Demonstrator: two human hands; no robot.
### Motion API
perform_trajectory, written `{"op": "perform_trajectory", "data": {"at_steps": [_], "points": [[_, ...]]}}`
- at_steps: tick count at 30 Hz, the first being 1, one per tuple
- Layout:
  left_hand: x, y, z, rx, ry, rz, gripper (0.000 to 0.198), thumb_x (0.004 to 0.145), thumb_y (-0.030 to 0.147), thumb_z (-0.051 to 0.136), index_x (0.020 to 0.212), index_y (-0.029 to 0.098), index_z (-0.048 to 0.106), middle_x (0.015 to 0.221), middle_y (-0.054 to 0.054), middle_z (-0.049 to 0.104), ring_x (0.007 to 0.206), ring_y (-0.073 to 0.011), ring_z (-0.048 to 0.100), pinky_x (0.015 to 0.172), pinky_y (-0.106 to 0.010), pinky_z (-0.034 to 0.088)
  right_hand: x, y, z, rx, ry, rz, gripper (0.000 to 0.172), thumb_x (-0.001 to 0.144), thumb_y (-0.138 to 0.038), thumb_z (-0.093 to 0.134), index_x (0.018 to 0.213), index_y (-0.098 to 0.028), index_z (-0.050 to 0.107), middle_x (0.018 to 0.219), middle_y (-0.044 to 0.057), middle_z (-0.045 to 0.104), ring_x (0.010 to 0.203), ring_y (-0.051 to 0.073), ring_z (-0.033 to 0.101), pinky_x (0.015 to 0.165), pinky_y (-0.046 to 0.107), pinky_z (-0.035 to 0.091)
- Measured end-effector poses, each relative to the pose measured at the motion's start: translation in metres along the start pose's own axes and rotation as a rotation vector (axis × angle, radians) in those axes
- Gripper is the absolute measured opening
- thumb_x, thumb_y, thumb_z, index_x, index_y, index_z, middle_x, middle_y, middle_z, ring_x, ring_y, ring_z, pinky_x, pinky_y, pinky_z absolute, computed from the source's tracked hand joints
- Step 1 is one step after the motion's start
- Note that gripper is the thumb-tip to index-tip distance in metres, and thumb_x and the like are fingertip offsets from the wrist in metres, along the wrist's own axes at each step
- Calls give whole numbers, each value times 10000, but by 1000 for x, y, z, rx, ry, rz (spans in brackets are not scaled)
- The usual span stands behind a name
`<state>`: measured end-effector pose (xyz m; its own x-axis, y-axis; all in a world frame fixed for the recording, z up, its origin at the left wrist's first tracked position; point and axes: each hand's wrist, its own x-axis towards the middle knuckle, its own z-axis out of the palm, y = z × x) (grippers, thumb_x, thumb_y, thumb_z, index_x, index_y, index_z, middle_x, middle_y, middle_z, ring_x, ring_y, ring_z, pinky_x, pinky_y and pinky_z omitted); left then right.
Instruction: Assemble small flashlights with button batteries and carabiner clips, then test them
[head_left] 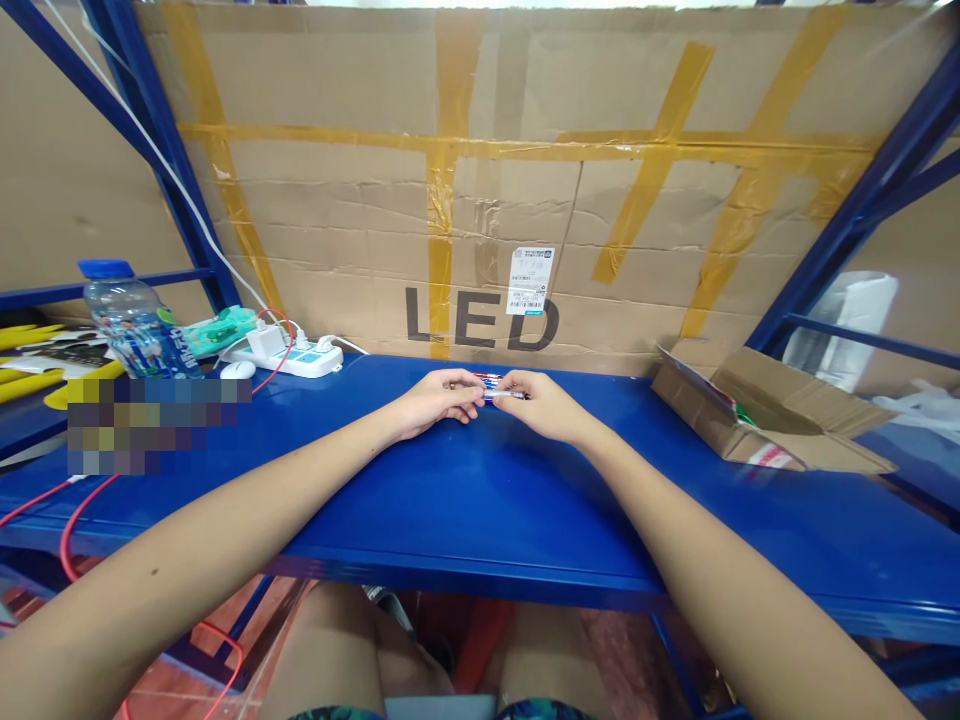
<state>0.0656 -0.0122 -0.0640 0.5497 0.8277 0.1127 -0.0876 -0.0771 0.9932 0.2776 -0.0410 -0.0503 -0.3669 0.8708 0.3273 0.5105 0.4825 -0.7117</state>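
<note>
Near the back of the blue shelf, my left hand and my right hand meet over a small bunch of slim pens in red, blue and white. They lie crosswise between my hands. The left thumb and fingers close on the pens' left ends. On the other side, my right thumb and fingertips pinch a whitish pen. My fingers cover much of the bunch, so the number of pens and their tips cannot be made out.
A large taped cardboard box stands behind the shelf. To the right sits an open carton. At left are a water bottle, a power strip with plugs, a red cable and yellow-handled tools.
</note>
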Motion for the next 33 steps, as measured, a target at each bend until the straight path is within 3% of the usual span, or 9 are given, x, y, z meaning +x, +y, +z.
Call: {"op": "perform_trajectory", "data": {"at_steps": [5,11,19,28,33], "points": [[0,2,5,70,43,17,292,722,257,837,921,111,681,778,-59,696,645,-118,640,631,-282,530,0,1,0,14,-33,-7,237,817,-357,621,918,-146,661,887,51,687,807,175,598,721,291,435],[-2,10,8,172,164,94,158,758,188,774,858,113,678,775,-68,711,622,-116,627,614,-278,518,-2,-7,-22,155,-96,115,329,765,-248,660,1069,-143,590,637,-27,607,561,124,518,559,262,405],[-2,12,6,225,192,138,125,755,182,765,813,123,671,741,-64,704,610,-118,616,609,-283,502,-2,3,-37,288,-124,108,270,734,-246,742,912,-171,554,753,52,710,641,155,625,595,295,495],[0,10,2,262,224,188,100,764,164,739,783,133,646,713,-58,696,616,-133,627,613,-294,501,-1,9,-45,343,-113,126,310,700,-360,803,790,-164,580,712,44,704,609,133,616,612,292,497],[0,9,3,278,219,208,118,763,176,746,769,136,636,721,-62,701,628,-137,639,635,-308,518,-3,11,-47,539,-123,197,267,676,-314,821,782,-158,632,739,38,690,645,130,623,635,294,521]]}}
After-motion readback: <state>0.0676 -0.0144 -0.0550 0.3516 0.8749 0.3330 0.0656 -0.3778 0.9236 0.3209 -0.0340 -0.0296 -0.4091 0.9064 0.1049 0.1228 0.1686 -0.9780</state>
